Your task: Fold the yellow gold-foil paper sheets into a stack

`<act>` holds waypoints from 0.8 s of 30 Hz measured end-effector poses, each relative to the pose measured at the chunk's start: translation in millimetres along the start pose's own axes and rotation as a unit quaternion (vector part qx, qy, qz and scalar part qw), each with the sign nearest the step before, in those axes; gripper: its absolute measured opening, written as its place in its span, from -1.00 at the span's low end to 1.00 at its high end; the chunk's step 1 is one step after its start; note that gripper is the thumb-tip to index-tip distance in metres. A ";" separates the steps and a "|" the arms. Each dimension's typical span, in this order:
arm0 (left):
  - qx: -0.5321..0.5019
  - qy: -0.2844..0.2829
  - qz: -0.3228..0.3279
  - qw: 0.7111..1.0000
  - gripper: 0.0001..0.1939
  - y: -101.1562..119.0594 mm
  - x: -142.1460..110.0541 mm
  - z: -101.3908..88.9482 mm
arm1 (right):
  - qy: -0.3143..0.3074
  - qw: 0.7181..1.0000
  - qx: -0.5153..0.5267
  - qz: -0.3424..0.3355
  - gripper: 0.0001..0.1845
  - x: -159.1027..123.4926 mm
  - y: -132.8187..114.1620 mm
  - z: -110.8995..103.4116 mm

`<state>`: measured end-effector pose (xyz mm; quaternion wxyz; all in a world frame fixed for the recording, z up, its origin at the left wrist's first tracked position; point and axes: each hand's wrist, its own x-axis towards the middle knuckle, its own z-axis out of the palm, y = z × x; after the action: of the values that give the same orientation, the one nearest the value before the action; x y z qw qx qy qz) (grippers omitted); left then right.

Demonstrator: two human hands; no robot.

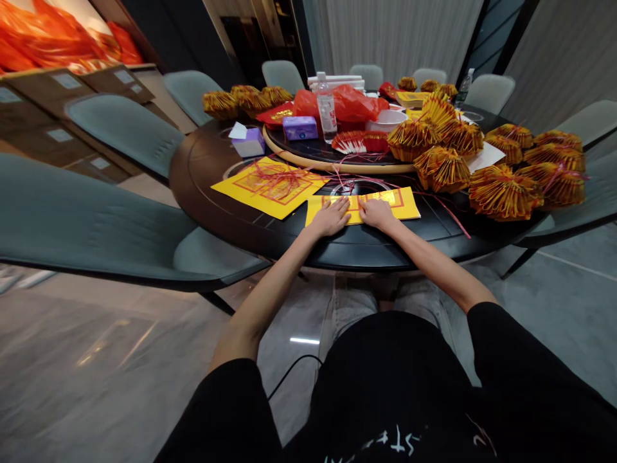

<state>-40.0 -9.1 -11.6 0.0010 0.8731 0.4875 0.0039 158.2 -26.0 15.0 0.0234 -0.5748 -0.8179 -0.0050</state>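
A yellow joss paper sheet (409, 202) with red print and gold foil lies at the table's near edge, folded or stacked into a strip. Flat on its left half rests my left hand (331, 216), fingers stretched forward. My right hand (377, 213) presses on the strip's middle with its fingers curled on the paper; the fingertips are partly hidden. To the left is a pile of yellow joss paper (241, 185), with a tangle of red strings (279, 179) on it. More red string runs behind my hands.
Pleated gold paper bundles (505, 193) crowd the table's right side. On the turntable (308, 161) stand a water bottle (326, 109), a purple tissue pack (299, 128), a red plastic bag (354, 103) and a white bowl (387, 120). Grey chairs (120, 128) surround the dark round table (202, 193).
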 end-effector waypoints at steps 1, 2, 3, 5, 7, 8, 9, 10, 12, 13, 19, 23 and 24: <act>0.000 0.002 0.000 1.000 -0.32 -0.5 0.3 0.7 | 0.001 1.000 0.000 0.001 -0.43 -0.1 0.0 0.1; -0.001 0.004 0.001 1.000 -0.32 -1.0 0.6 1.4 | 0.002 1.000 0.000 0.001 -0.43 -0.2 0.0 0.2; -0.002 0.006 0.002 1.000 -0.32 -1.6 0.9 2.2 | 0.002 1.000 0.000 0.002 -0.43 -0.2 -0.1 0.3; -0.005 0.012 0.007 1.000 -0.32 -2.6 1.3 3.5 | 0.002 1.000 0.000 0.004 -0.44 -0.1 -0.2 0.5; -0.007 0.018 0.012 1.000 -0.32 -3.0 1.4 4.0 | 0.000 1.000 0.001 0.005 -0.44 0.2 -0.2 0.5; -0.008 0.019 0.012 1.000 -0.32 -2.9 1.3 3.9 | 0.000 1.000 0.001 0.005 -0.43 0.3 -0.2 0.5; -0.008 0.018 0.011 1.000 -0.32 -2.6 1.2 3.6 | 0.000 1.000 0.001 0.006 -0.43 0.3 -0.1 0.5; -0.008 0.016 0.008 1.000 -0.32 -2.1 1.0 3.1 | 0.001 1.000 0.001 0.006 -0.43 0.3 0.0 0.5; -0.006 0.007 0.002 1.000 -0.31 -0.8 0.5 1.8 | 0.003 1.000 0.001 0.006 -0.43 0.2 0.2 0.6; -0.005 0.003 0.000 1.000 -0.30 -0.1 0.3 1.1 | 0.004 1.000 0.002 0.005 -0.43 0.0 0.3 0.7; -0.004 -0.001 -0.004 1.000 -0.30 2.1 0.0 -0.9 | 0.005 1.000 0.004 0.004 -0.42 0.0 0.6 2.0; -0.009 0.004 -0.003 1.000 -0.31 0.9 0.4 -0.1 | 0.007 1.000 0.003 0.004 -0.41 0.8 0.8 2.9; -0.012 0.008 0.000 1.000 -0.32 0.2 0.4 0.4 | 0.007 1.000 0.003 0.003 -0.41 0.9 0.9 2.9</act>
<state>-39.5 -8.9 -12.0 0.0076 0.8730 0.4874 0.0166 158.7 -24.8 12.0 0.0305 -0.5772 -0.8160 -0.0064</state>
